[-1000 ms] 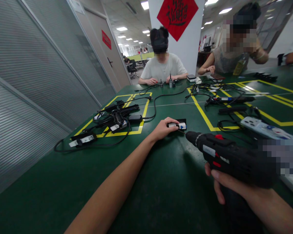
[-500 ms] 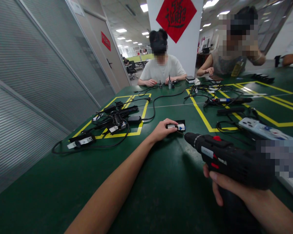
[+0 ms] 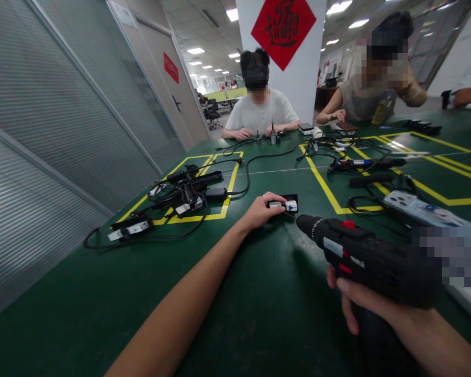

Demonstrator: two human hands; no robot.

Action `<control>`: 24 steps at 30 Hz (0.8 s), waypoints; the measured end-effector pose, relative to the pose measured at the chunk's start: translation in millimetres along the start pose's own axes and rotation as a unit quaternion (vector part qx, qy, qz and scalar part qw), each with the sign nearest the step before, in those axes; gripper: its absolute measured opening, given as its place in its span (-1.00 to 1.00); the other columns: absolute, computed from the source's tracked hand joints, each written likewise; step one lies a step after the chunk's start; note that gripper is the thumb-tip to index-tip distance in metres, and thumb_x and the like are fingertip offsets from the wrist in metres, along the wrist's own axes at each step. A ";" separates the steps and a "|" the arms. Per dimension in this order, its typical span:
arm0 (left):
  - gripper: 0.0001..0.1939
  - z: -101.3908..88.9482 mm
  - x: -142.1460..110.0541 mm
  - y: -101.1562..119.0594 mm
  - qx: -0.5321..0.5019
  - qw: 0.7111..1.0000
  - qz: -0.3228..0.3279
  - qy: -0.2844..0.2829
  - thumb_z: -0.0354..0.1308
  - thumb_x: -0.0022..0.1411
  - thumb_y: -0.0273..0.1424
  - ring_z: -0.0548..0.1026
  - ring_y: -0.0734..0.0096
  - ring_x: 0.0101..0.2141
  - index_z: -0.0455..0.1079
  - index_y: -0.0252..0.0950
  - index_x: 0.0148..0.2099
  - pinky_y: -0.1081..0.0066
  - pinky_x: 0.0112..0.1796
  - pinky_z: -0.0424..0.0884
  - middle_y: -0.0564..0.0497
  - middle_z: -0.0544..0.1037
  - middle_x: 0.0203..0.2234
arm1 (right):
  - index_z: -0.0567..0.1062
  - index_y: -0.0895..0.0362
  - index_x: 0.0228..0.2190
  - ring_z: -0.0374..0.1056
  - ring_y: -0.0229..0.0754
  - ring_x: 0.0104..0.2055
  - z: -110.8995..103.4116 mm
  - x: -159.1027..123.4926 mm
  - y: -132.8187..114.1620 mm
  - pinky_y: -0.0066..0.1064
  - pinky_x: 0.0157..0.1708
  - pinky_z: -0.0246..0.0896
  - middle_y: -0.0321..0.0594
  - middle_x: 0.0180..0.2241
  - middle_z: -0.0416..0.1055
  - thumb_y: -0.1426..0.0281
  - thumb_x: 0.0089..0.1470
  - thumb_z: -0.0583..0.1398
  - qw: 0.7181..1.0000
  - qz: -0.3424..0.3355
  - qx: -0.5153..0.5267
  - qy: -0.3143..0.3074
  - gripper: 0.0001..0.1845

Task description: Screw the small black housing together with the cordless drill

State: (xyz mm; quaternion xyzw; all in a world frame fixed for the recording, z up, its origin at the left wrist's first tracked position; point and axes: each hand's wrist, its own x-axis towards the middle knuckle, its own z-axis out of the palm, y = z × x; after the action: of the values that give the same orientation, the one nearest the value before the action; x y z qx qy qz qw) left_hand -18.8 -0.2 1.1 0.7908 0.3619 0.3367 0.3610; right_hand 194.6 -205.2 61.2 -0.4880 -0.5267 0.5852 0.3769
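Observation:
My right hand (image 3: 361,298) is wrapped round the grip of a black cordless drill (image 3: 371,259) with red switches. The drill lies nearly level, its chuck pointing left. A thin bit reaches from the chuck to a small black-and-white part (image 3: 292,206) with a blue spot, on the green table (image 3: 259,293). Whether the bit touches a screw there is too small to tell. My left hand (image 3: 264,209) grips that part from its left side, thumb in front and fingers over the top, covering much of it.
Left of my hand lie black devices with cables (image 3: 188,193) around yellow tape. A pale power strip (image 3: 427,209) sits to the right, near more cables (image 3: 349,141). Two people sit across the table, one (image 3: 262,110) opposite with hands on the tabletop.
Both my hands, the drill and the small part stay almost where they were. The view has shifted very slightly.

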 end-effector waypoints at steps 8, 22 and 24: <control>-0.67 -0.5 -0.1 -1.6 -0.003 1.000 0.004 0.000 0.19 0.08 -0.27 0.41 0.40 -0.20 0.45 -0.27 -0.10 0.42 -0.17 0.32 -0.04 0.43 -0.17 | 0.39 0.06 -0.43 0.39 -0.26 -0.73 -0.6 0.6 3.1 -0.44 -0.66 0.27 -0.45 -0.73 0.39 0.17 -0.01 0.22 0.999 0.014 -0.026 -0.012 -0.77; -0.67 0.2 0.3 2.4 0.008 1.000 -0.011 0.000 0.18 0.08 -0.27 0.41 0.41 -0.23 0.45 -0.27 -0.10 0.41 -0.20 0.33 -0.03 0.43 -0.17 | 0.36 0.07 -0.39 0.41 -0.31 -0.73 -0.6 0.5 1.3 -0.48 -0.70 0.31 -0.41 -0.56 0.49 0.21 -0.03 0.25 1.000 -0.006 -0.014 -0.004 -0.77; -0.67 0.3 0.2 2.1 0.006 1.000 -0.010 0.000 0.18 0.08 -0.27 0.41 0.41 -0.23 0.46 -0.27 -0.10 0.41 -0.19 0.33 -0.03 0.43 -0.17 | 0.37 0.07 -0.38 0.41 -0.31 -0.73 -0.7 0.5 3.8 -0.48 -0.70 0.30 -0.42 -0.57 0.48 0.23 -0.01 0.24 1.000 -0.008 -0.007 -0.002 -0.79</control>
State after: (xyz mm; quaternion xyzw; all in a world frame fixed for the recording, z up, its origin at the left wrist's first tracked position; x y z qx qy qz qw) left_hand -17.8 -1.2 2.8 0.7893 0.3723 0.3308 0.3592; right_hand 195.4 -205.2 57.4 -0.4851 -0.5352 0.5796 0.3773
